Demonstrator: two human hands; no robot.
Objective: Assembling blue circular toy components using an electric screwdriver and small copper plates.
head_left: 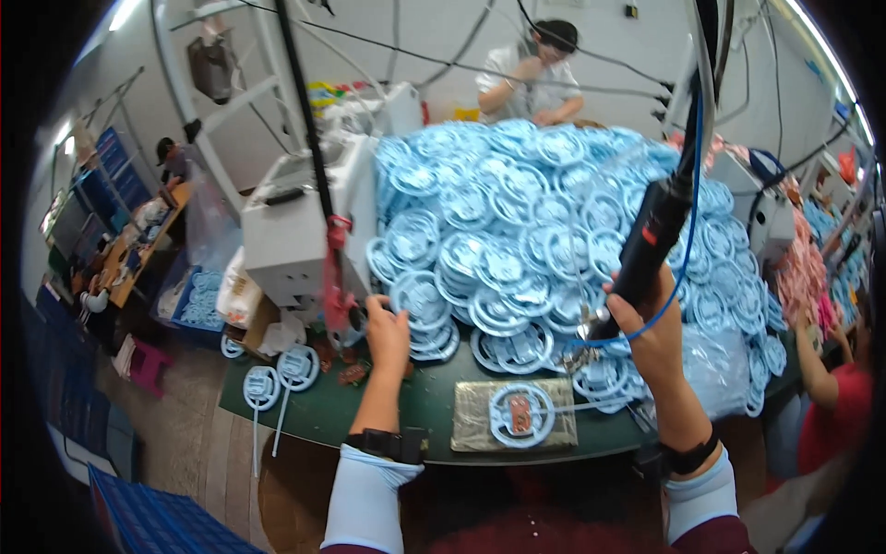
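My right hand (pixel 653 337) is wrapped around a black powered screwdriver (pixel 637 245) with a blue hose, its metal tip slanting down to the left. My left hand (pixel 386 334) is at the left edge of a stack of light-blue plastic rings (pixel 420 300), thumb and forefinger apart; the other fingers are partly hidden. Between my arms, a gold-brown flat block (pixel 469 415) lies near the table's front edge. On it rests a blue ring-shaped plastic part (pixel 544 417) with a thin stem pointing right and a small brown board (pixel 521 415) at its centre.
A large heap of blue parts (pixel 517 203) covers the table (pixel 425 448). Left stand a white machine (pixel 286 226), a pole with red wrapping (pixel 337 268) and two stemmed parts (pixel 297 367). A clear bag (pixel 715 369) lies right. A person (pixel 531 74) sits behind the heap.
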